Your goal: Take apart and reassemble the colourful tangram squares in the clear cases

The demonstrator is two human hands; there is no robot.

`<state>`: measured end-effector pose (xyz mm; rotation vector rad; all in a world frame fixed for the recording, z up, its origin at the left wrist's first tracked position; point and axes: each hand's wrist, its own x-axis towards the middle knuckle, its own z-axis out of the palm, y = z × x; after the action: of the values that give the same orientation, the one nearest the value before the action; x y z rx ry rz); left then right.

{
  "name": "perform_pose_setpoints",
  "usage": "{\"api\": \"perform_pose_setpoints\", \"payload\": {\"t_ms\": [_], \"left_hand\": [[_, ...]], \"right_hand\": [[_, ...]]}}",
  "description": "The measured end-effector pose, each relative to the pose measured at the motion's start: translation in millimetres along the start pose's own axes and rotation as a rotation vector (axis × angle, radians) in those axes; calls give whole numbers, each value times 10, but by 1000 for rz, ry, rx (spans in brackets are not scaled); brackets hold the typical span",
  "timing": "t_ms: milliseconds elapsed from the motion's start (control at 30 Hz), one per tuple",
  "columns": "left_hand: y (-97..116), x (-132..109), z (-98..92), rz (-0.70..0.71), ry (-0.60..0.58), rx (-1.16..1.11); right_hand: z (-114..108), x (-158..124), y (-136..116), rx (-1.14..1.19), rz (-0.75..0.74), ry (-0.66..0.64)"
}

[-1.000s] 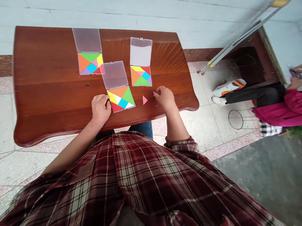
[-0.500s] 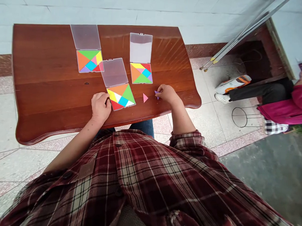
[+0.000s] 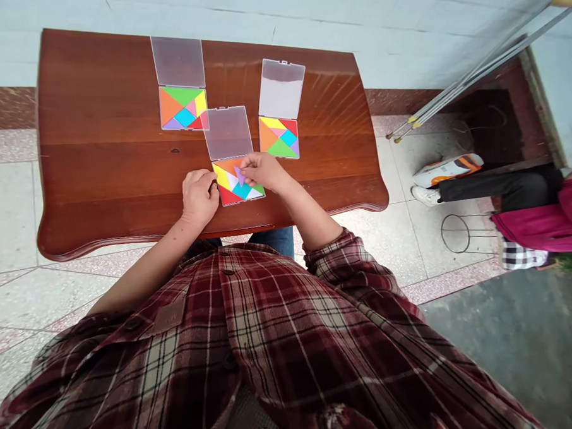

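My right hand [image 3: 264,171] pinches a small purple triangular tangram piece [image 3: 240,176] just above the front tangram case [image 3: 237,182], whose bright coloured pieces it partly hides. My left hand [image 3: 200,197] rests against that case's left edge, holding nothing. Its clear open lid [image 3: 227,133] lies behind it. Two more filled tangram cases sit further back, one on the left [image 3: 183,109] and one on the right [image 3: 278,138], each with an open lid [image 3: 177,62] [image 3: 281,88]. The loose pink triangle does not show; my right forearm covers its earlier spot.
All the cases lie on a reddish-brown wooden table [image 3: 105,105] with a curved front edge. To the right, on the tiled floor, are a seated person in a magenta top [image 3: 536,225], a wire ring stand [image 3: 456,233], and leaning metal poles [image 3: 462,96].
My right hand has moved left from beside the front case and now carries the purple triangle over that case. The pink triangle is no longer visible. My left hand stays in place.
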<state>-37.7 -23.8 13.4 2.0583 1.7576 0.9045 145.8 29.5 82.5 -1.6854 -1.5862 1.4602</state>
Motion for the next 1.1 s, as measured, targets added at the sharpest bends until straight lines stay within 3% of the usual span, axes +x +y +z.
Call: {"api": "perform_pose_setpoints", "payload": {"t_ms": [133,267,500,933,1100], "left_hand": [[6,-1,4,-10,-17,-20],[11,2,6,-27,-22,-27],[37,0,-13,-31,-23,-28],[14,5,-12,0,-11,-5],[8,9,-10,-7,-2,-8]], "right_hand": [[179,78,16,-41,24,28],[224,102,91,-219,-56,82],[234,128,128,-477,-132,103],[68,41,52,-541,-153,144],[116,7,43,-655,-244,56]]}}
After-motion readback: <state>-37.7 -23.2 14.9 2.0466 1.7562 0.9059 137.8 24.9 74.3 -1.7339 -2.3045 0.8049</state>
